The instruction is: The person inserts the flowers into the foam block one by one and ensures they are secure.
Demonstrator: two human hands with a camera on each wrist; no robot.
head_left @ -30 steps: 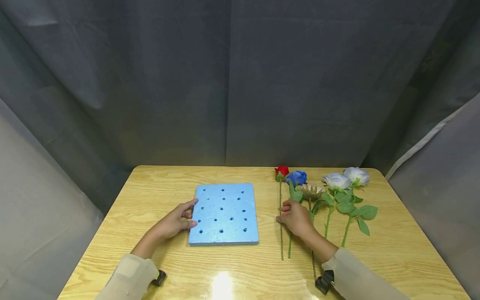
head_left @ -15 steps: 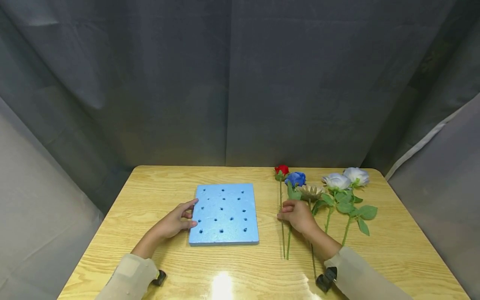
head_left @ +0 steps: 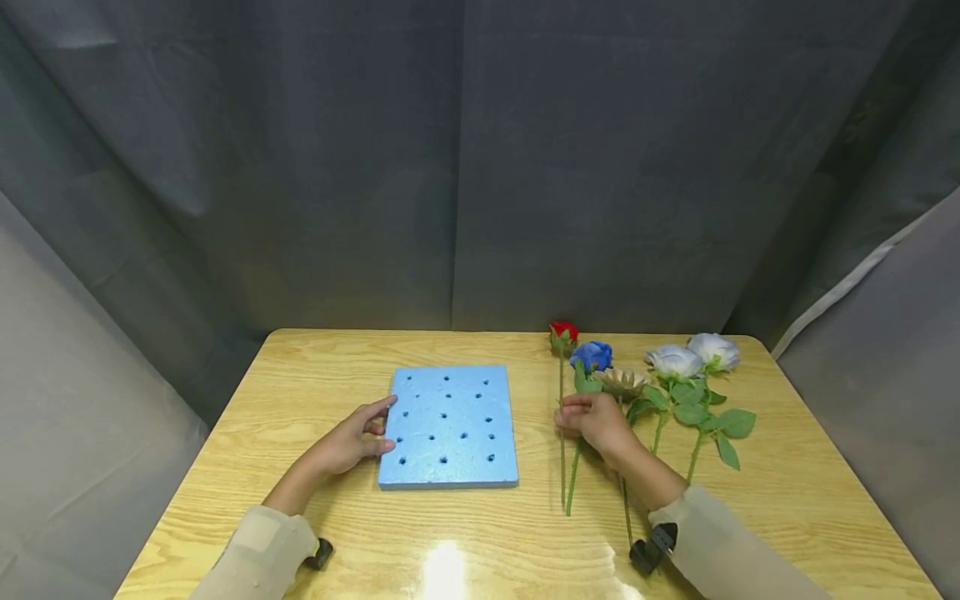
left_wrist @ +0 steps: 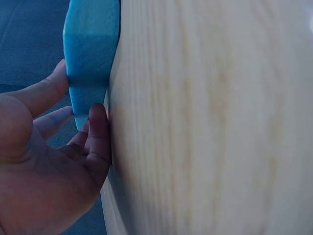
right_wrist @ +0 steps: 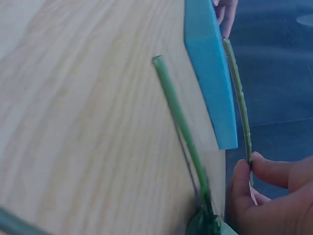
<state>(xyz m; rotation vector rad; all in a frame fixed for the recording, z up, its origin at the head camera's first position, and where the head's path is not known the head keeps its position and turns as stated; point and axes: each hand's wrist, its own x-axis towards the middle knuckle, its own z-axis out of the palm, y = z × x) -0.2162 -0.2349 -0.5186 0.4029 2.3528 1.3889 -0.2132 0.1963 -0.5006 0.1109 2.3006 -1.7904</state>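
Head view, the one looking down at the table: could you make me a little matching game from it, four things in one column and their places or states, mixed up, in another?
Things:
1. Left hand
2. Right hand
3. Board
4. Blue rose

Places or states:
A. Dotted with small holes
B. Pinching the red rose by its stem
C. Bloom between those of the red rose and the beige flower
D. Touching the board's left edge

Pairs: 1-D, 2-B, 3-A, 4-C
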